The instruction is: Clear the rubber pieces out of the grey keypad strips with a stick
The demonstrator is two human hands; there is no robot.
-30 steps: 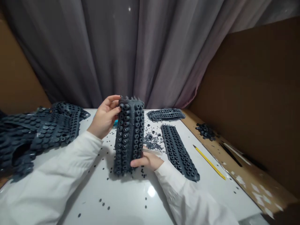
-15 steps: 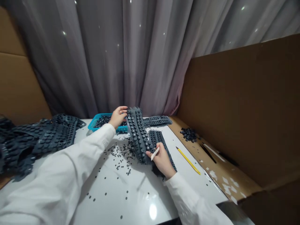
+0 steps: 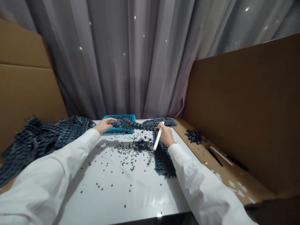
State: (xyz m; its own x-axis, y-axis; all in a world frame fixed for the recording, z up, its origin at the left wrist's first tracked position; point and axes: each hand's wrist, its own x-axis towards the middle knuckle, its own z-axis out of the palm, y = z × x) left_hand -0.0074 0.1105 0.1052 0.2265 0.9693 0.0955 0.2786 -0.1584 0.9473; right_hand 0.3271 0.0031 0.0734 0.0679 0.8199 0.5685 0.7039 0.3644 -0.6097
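Both hands hold a dark grey rubber sheet [image 3: 131,124] studded with small rings, stretched level above the white table [image 3: 112,187] in front of a blue basket [image 3: 122,118]. My left hand [image 3: 104,125] grips the sheet's left end. My right hand [image 3: 165,133] grips its right end and also holds a white stick [image 3: 158,140] pointing down. Another ringed sheet [image 3: 162,157] lies flat beside my right forearm.
A heap of the same dark sheets [image 3: 39,139] fills the left side. One more sheet [image 3: 161,121] lies at the back. Small black rings [image 3: 131,151] are scattered on the table. On the brown cardboard at right lie a ring pile [image 3: 194,136] and thin sticks [image 3: 217,154].
The sheet went from standing upright near me to lying level farther away, over the basket. Both arms stretched forward. The view tilted up and shifted, and the yellow pencil dropped out of sight.
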